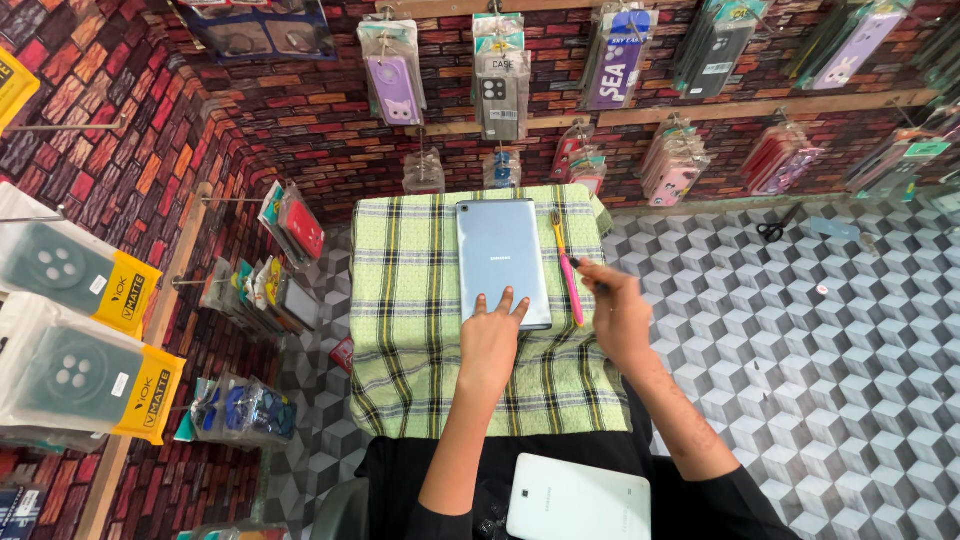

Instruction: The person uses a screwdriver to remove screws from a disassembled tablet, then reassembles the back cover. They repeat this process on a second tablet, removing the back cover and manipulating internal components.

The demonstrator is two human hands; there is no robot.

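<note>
A: Here, the checked green cloth (420, 330) covers the tabletop; where is the grey tablet (500, 255)?

B: Face down, under the left hand (490, 345), whose spread fingertips press its near edge.

A: The risk?

B: The right hand (618, 315) pinches a thin dark tool (585, 268); beside it lies a pink toothbrush (568, 268). A slip could likely scratch the back.
</note>
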